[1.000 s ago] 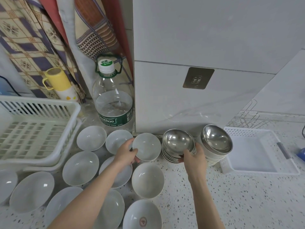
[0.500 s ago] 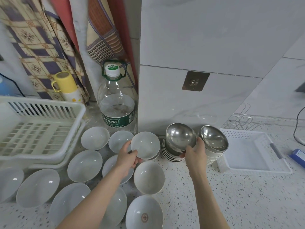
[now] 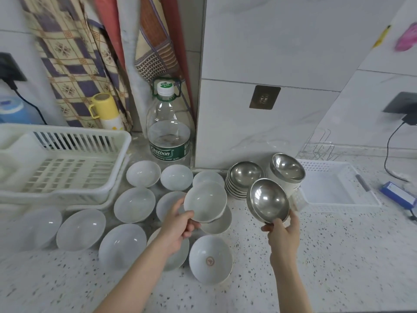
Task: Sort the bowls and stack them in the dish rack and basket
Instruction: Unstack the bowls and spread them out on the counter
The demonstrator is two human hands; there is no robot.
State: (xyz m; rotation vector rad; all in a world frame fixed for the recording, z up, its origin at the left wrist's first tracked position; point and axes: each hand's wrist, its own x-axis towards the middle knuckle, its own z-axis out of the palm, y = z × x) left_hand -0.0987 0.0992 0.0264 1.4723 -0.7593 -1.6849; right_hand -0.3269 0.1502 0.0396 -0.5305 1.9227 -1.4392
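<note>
Left hand (image 3: 178, 224) grips a white ceramic bowl (image 3: 205, 201) by its near rim, thumb over the edge, bowl lifted off the counter and tilted toward the camera, hanging above another white bowl (image 3: 222, 221) that sits on the speckled countertop (image 3: 338, 256). Right hand (image 3: 283, 233) pinches a steel bowl (image 3: 268, 201) at its near rim, also lifted and tilted, inside facing the camera, just near of the two steel stacks. Stack of steel bowls (image 3: 244, 178) sits against the far wall panel, right of the white bowls; a second stack (image 3: 286, 170) stands just right of it, top bowl tilted, touching the left edge of the white basket (image 3: 338, 184). Basket lies far right on the counter, a wire rack (image 3: 320, 145) behind it. White dish rack (image 3: 61, 163) sits far left, raised on its tray. Loose white bowls spread over the counter between rack and steel stacks: small ones in the far row (image 3: 143, 173) (image 3: 176, 177), bigger ones in the near rows (image 3: 134, 204) (image 3: 81, 229) (image 3: 123, 245); one with a red mark inside (image 3: 210, 259) is nearest, between the forearms. Large water bottle (image 3: 169, 129) with green label stands at the far edge beside the wall corner, yellow cup (image 3: 105, 107) left of it, patterned cloths (image 3: 74, 53) hanging behind. Blue box (image 3: 398, 195) at the right edge.
</note>
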